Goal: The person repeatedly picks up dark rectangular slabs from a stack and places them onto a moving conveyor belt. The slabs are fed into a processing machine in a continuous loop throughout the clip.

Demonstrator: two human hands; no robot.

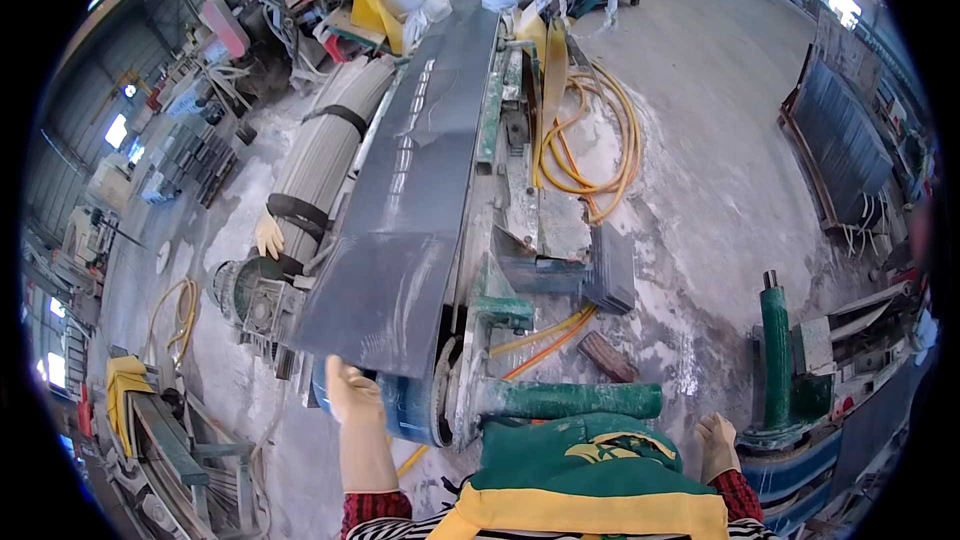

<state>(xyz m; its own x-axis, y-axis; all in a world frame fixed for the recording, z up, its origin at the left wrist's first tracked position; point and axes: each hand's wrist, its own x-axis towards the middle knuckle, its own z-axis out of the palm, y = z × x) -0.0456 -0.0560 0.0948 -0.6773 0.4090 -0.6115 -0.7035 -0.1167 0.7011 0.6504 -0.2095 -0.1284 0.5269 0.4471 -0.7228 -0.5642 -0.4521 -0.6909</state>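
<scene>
At nine o'clock we are seeing a yellow coiled hose lying on the dusty floor, with a lone yellow glove resting against a bundle of grey strips bound by black straps. Our left hand, wearing a pale rubber glove, is reaching up at seven o'clock and touching the near edge of a long dark stone slab; its fingers are lying loosely extended against the slab's end, not gripping it. The slab is running from the centre toward twelve o'clock along a green-framed machine bed. At one o'clock a tangle of orange-yellow hose is lying beside the bed. Our right hand, also gloved, is hanging at five o'clock with fingers slightly curled and holding nothing, near a green upright post. At three o'clock dark slabs are leaning on a rack.
</scene>
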